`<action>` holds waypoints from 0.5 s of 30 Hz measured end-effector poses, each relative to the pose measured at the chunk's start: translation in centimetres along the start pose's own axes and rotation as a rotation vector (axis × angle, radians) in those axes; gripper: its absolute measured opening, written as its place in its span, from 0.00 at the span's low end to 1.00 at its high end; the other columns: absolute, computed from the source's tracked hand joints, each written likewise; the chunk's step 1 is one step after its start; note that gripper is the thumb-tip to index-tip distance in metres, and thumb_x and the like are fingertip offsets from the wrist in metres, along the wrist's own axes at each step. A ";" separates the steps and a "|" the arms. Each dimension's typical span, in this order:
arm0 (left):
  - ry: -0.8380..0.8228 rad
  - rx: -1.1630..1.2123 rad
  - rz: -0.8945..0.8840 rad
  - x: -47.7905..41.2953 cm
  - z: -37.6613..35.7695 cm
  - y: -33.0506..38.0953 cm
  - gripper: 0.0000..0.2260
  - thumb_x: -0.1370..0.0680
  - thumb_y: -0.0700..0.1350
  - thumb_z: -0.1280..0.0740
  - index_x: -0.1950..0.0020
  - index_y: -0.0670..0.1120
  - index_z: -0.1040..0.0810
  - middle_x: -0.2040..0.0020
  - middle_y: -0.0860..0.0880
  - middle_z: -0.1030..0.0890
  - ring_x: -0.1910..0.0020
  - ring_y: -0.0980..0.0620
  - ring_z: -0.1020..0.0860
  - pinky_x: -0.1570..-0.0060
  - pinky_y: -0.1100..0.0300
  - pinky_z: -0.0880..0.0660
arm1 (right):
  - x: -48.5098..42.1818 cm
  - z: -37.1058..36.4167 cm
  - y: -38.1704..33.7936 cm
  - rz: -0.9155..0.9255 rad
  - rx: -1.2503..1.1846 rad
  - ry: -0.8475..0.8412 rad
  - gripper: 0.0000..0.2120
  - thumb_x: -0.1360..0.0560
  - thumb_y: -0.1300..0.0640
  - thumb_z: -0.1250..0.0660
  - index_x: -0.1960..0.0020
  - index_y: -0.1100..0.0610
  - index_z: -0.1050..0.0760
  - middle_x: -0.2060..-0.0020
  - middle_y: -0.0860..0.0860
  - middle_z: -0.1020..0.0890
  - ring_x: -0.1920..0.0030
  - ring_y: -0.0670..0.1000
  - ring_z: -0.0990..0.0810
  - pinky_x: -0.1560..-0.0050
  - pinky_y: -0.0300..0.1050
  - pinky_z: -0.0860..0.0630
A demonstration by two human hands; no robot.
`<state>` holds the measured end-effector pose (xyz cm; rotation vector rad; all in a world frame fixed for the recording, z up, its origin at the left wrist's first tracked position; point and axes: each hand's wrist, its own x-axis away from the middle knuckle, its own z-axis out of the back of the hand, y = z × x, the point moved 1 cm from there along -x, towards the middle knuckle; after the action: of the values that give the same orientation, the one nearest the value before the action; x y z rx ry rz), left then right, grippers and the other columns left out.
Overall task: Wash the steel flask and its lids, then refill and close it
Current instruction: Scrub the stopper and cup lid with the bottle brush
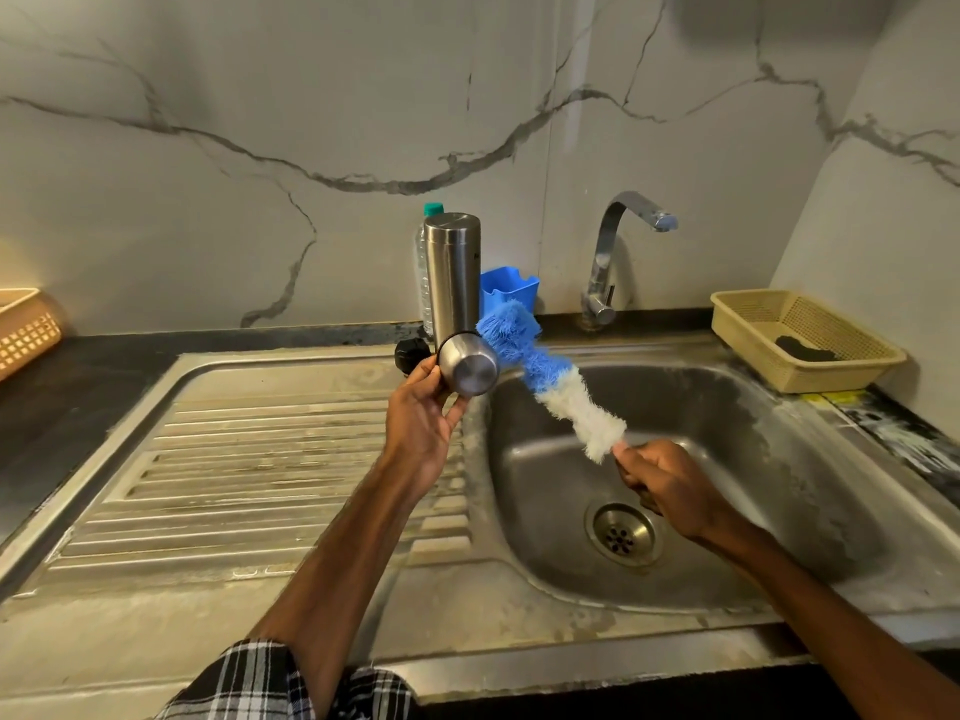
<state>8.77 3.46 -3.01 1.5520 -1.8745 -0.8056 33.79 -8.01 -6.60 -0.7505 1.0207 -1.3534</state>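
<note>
left hand: the left hand (pixel 421 413) is gripping the steel cup lid (pixel 470 368) round its side and holding it up over the left rim of the sink (pixel 779 485), closed end turned toward the camera.
right hand: the right hand (pixel 660 480) is clenching the handle end of the blue and white bottle brush (pixel 556 392) above the basin; the handle is hiding inside the fist.
brush: its blue tip is lying against the far side of the cup lid, near the mouth; whether it is going inside cannot be told.
flask: the steel flask (pixel 452 272) is standing upright on the back ledge of the sink, just behind the cup lid, with neither hand touching it; which end is up cannot be told.
black lid: the black inner lid (pixel 410 356) is sitting on the ledge just left of the flask.
tap: the tap (pixel 631 241) is giving no water.
done so far: both lids are off, and scrubbing of the cup lid seems to be under way, so the washing part looks to be in progress.
left to do: nothing is showing whether the flask body and black lid are clean yet; rinsing, refilling and fitting both lids are all waiting.
around: a plastic bottle (pixel 423 262) and a blue holder (pixel 511 291) are standing behind the flask, and a beige basket (pixel 753 324) is resting on the desk at the right.
</note>
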 end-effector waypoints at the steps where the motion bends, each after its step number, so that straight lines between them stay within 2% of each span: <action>1: 0.007 0.030 0.021 0.0 0.0 -0.1 0.14 0.18 0.36 0.43 0.37 0.43 0.22 0.41 0.43 0.17 0.42 0.49 0.19 0.46 0.55 0.22 | 0.0 0.0 0.0 0.006 0.001 0.005 0.24 0.23 0.42 0.41 0.70 0.58 0.34 0.77 0.47 0.39 0.77 0.45 0.43 0.75 0.36 0.43; 4: 0.019 0.121 0.082 -0.1 -0.1 -0.2 0.16 0.18 0.37 0.43 0.32 0.41 0.25 0.37 0.41 0.18 0.40 0.47 0.18 0.46 0.56 0.21 | -0.1 -0.2 -0.1 0.022 0.003 0.007 0.26 0.24 0.40 0.41 0.70 0.59 0.33 0.77 0.49 0.39 0.76 0.47 0.43 0.74 0.37 0.43; 7: 0.038 0.206 0.145 0.1 -0.4 -0.5 0.16 0.17 0.37 0.43 0.31 0.40 0.25 0.37 0.39 0.18 0.39 0.46 0.18 0.43 0.53 0.21 | -0.1 -0.3 0.0 0.021 0.010 0.024 0.29 0.27 0.35 0.41 0.70 0.61 0.33 0.77 0.50 0.39 0.76 0.47 0.43 0.74 0.38 0.43; 12: 0.074 0.349 0.259 0.1 -0.6 -1.3 0.16 0.17 0.37 0.43 0.30 0.37 0.26 0.40 0.37 0.17 0.38 0.42 0.19 0.34 0.49 0.24 | -0.3 -0.4 0.2 -0.001 0.009 0.037 0.29 0.28 0.34 0.41 0.69 0.60 0.33 0.77 0.49 0.39 0.76 0.48 0.43 0.74 0.40 0.44; 15: 0.060 0.373 0.298 0.7 -1.4 -1.4 0.12 0.16 0.36 0.42 0.36 0.34 0.24 0.46 0.35 0.15 0.42 0.40 0.18 0.37 0.46 0.24 | -0.4 -0.5 0.2 -0.006 0.008 0.057 0.27 0.25 0.36 0.41 0.70 0.59 0.33 0.77 0.48 0.39 0.77 0.46 0.43 0.75 0.38 0.43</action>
<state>10.60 2.43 -3.05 1.4314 -2.2327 -0.2848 33.48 -7.54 -6.91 -0.7131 1.0574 -1.3904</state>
